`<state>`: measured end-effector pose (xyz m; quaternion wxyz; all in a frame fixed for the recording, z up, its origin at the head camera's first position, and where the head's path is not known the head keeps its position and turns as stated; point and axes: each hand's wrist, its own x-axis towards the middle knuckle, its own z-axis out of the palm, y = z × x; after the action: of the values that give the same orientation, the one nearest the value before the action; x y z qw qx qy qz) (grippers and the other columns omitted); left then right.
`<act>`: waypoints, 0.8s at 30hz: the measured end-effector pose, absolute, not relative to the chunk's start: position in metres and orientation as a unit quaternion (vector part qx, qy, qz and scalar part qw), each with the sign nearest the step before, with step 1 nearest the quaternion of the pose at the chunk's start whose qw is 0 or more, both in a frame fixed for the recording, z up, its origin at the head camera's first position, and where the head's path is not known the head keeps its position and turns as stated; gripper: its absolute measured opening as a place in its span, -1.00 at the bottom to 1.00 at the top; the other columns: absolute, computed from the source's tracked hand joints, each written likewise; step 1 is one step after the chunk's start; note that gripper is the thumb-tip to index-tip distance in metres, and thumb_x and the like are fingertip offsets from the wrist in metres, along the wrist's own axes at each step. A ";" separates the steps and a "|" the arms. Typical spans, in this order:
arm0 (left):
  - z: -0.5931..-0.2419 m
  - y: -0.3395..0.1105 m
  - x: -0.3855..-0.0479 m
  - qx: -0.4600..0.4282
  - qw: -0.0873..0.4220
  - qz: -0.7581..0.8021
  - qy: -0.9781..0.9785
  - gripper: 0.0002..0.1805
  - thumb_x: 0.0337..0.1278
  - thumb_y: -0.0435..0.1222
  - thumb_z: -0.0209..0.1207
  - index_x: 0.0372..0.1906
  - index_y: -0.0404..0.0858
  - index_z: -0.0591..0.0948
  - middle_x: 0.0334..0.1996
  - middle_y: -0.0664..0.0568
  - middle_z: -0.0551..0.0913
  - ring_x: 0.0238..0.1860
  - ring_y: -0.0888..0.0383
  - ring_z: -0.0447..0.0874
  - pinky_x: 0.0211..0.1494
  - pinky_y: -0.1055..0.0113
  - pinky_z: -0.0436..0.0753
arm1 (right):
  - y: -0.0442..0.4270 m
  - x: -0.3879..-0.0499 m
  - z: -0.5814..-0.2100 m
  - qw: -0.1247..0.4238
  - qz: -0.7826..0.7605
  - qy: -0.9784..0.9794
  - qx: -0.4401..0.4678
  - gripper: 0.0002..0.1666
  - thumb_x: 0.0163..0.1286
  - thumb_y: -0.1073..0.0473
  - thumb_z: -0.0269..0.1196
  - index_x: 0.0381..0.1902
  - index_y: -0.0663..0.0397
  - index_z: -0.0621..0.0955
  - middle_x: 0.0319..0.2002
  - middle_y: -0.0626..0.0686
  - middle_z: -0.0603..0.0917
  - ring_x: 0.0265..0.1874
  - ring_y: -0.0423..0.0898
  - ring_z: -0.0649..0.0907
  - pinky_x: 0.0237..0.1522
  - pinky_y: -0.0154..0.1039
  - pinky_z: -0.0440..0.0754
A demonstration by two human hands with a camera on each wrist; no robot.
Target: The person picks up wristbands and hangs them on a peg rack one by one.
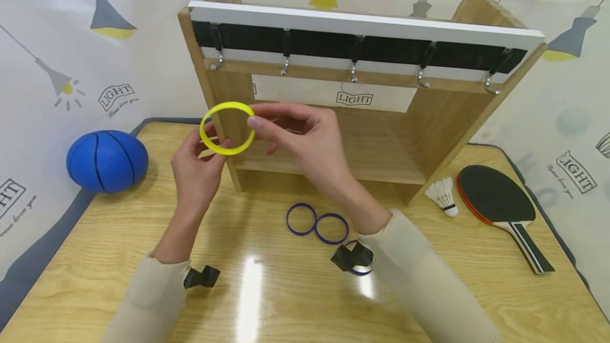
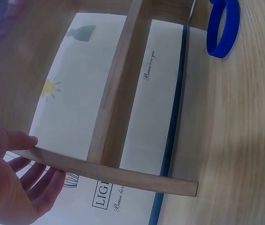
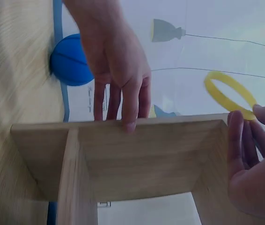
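My right hand (image 1: 310,134) pinches a thin yellow silicone wristband (image 1: 226,151) by its right side, between thumb and fingers. In the right wrist view the yellow wristband (image 3: 226,77) is held up beside the top corner of the wooden rack. My left hand (image 1: 197,168) grips the left side panel of the rack (image 1: 233,94). The left wrist view puts the thumb (image 2: 22,140) on the inner face and the fingers on the outer face. Along the rack's top front runs a black-and-white rail with several silver hooks (image 1: 354,70), on which nothing hangs.
Dark blue wristbands (image 1: 301,234) lie on the table before the rack, one partly behind my right wrist's camera. A blue ball (image 1: 107,161) sits at left. At right lie a shuttlecock (image 1: 442,195) and a table tennis paddle (image 1: 498,195). A printed wall covering stands behind.
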<state>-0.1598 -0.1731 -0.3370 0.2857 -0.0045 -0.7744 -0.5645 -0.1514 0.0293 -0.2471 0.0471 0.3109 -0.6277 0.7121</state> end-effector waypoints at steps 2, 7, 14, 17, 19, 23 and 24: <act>-0.338 -0.173 -0.160 -0.005 0.288 -0.566 -0.772 -0.58 0.12 -0.24 0.38 0.10 -0.21 0.65 -0.09 0.03 0.68 -0.13 0.15 0.65 -0.15 0.40 0.67 | 0.022 -0.154 -0.243 0.041 0.731 -0.607 0.309 -0.74 0.32 0.27 0.34 -0.04 0.21 0.71 -0.17 0.12 0.73 -0.32 0.10 0.69 -0.41 -0.09 0.69; -0.338 -0.174 -0.161 -0.009 0.289 -0.574 -0.766 -0.63 0.14 -0.27 0.36 0.07 -0.22 0.65 -0.08 0.03 0.68 -0.10 0.11 0.67 -0.13 0.33 0.69 | 0.007 -0.162 -0.235 0.037 0.776 -0.566 0.276 -0.74 0.33 0.27 0.33 -0.04 0.21 0.70 -0.17 0.15 0.72 -0.24 0.16 0.70 -0.38 -0.04 0.70; -0.338 -0.174 -0.160 -0.005 0.281 -0.577 -0.766 -0.60 0.16 -0.26 0.35 0.12 -0.15 0.65 -0.04 0.06 0.67 -0.08 0.12 0.66 -0.09 0.28 0.68 | -0.004 -0.169 -0.236 0.056 0.808 -0.540 0.227 -0.77 0.29 0.31 0.35 -0.09 0.24 0.71 -0.17 0.17 0.71 -0.26 0.17 0.70 -0.36 -0.01 0.71; -0.337 -0.173 -0.160 -0.002 0.279 -0.578 -0.767 -0.59 0.15 -0.25 0.36 0.13 -0.15 0.64 -0.03 0.05 0.67 -0.07 0.11 0.66 -0.09 0.28 0.68 | -0.006 -0.172 -0.238 0.063 0.813 -0.533 0.225 -0.77 0.28 0.33 0.36 -0.10 0.27 0.71 -0.18 0.18 0.71 -0.25 0.23 0.68 -0.38 -0.01 0.71; -0.336 -0.173 -0.160 0.002 0.278 -0.577 -0.768 -0.59 0.15 -0.25 0.36 0.13 -0.14 0.64 -0.03 0.05 0.67 -0.07 0.10 0.66 -0.09 0.27 0.68 | -0.007 -0.174 -0.239 0.066 0.813 -0.533 0.226 -0.77 0.28 0.33 0.36 -0.11 0.28 0.71 -0.19 0.18 0.72 -0.26 0.25 0.68 -0.39 -0.02 0.71; -0.336 -0.172 -0.159 0.006 0.275 -0.577 -0.769 -0.59 0.15 -0.24 0.36 0.14 -0.14 0.64 -0.02 0.05 0.66 -0.07 0.11 0.66 -0.09 0.30 0.67 | -0.006 -0.177 -0.241 0.069 0.800 -0.548 0.234 -0.76 0.29 0.31 0.36 -0.10 0.28 0.70 -0.19 0.15 0.73 -0.27 0.24 0.69 -0.40 -0.04 0.72; -0.336 -0.172 -0.159 0.005 0.275 -0.578 -0.768 -0.59 0.15 -0.24 0.36 0.13 -0.14 0.64 -0.03 0.06 0.66 -0.07 0.11 0.66 -0.10 0.32 0.67 | -0.004 -0.178 -0.242 0.068 0.796 -0.553 0.237 -0.76 0.30 0.30 0.35 -0.09 0.28 0.70 -0.18 0.14 0.73 -0.27 0.23 0.69 -0.41 -0.05 0.72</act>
<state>-0.1588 -0.1719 -0.3356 0.2750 0.0054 -0.7682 -0.5781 -0.1776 -0.0042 -0.2424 0.0682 0.2375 -0.5526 0.7960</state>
